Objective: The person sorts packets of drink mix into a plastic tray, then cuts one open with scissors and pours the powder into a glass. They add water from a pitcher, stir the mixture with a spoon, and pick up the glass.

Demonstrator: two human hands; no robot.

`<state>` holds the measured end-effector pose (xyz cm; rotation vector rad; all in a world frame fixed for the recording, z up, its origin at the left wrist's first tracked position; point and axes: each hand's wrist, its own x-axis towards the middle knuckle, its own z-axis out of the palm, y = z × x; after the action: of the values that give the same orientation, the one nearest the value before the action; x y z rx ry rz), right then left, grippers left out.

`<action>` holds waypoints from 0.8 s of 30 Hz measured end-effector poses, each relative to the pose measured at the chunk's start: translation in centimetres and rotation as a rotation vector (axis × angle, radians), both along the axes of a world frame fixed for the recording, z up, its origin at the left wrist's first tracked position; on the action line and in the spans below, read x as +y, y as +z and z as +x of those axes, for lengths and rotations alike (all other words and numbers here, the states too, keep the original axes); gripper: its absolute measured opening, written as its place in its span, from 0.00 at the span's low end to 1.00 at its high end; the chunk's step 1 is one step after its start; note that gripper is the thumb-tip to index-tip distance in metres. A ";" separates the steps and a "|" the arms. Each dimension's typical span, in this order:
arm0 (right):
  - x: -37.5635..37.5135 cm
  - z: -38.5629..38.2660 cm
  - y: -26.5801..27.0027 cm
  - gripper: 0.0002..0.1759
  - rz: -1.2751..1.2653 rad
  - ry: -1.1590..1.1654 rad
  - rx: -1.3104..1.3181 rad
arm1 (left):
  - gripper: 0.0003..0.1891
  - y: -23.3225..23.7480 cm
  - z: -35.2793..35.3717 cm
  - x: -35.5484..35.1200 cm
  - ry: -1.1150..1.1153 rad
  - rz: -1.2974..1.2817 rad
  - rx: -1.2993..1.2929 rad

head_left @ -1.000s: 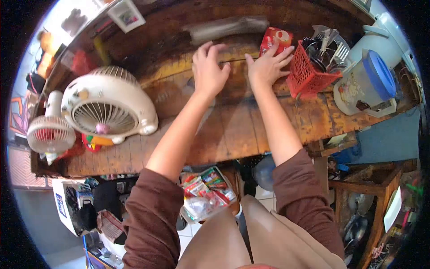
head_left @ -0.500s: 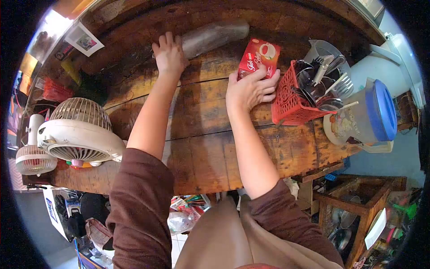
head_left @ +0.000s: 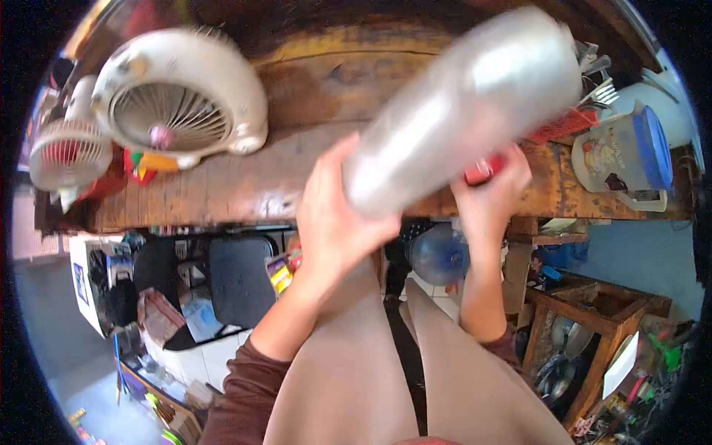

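My left hand [head_left: 326, 208] is closed round the lower end of a long, silvery, see-through plastic-wrapped cylinder [head_left: 467, 104]. The cylinder is raised above the table, tilted up to the right and blurred by motion; its contents cannot be made out. Behind it and to the right, my right hand [head_left: 493, 196] grips the red tea box [head_left: 483, 170]. Only a small red part of that box shows, since the cylinder and my fingers cover most of it.
A white fan [head_left: 178, 96] and a smaller fan [head_left: 72, 156] stand at the left of the wooden table [head_left: 319, 96]. To the right are a red cutlery basket [head_left: 564, 127], partly hidden, and a blue-lidded pitcher [head_left: 612, 159]. A wooden rack [head_left: 593, 319] stands below right.
My left hand has lifted the plastic-wrapped cylinder from the back of the table towards me. My right hand has drawn the tea box nearer to the front edge. The view has shifted downward.
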<state>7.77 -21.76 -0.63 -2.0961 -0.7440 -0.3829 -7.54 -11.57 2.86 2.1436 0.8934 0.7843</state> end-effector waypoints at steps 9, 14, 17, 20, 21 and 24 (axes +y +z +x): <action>-10.8 -12.4 -3.4 0.29 -0.020 0.430 0.279 | 0.40 -9.5 -23.6 -0.9 0.134 -0.365 0.269; -9.4 -15.4 -10.4 0.23 -0.295 0.788 0.416 | 0.39 -13.6 -27.2 -0.7 -0.026 -0.206 0.455; -8.7 -17.1 -15.2 0.23 -0.374 0.913 0.359 | 0.39 -16.3 -28.1 -0.3 0.088 -0.147 0.491; -7.9 -18.0 -16.9 0.23 -0.327 0.913 0.400 | 0.39 -18.6 -28.6 0.4 0.037 -0.164 0.569; -8.1 -18.1 -17.3 0.22 -0.300 0.905 0.459 | 0.40 -18.9 -28.5 0.6 -0.031 -0.176 0.591; -8.3 -17.6 -18.4 0.22 -0.327 0.881 0.463 | 0.41 -19.8 -28.1 0.6 -0.004 -0.125 0.638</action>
<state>-9.78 -30.04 -18.99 -1.8016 -1.3863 0.7166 -35.68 -11.02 -16.91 2.3082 1.2108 0.0157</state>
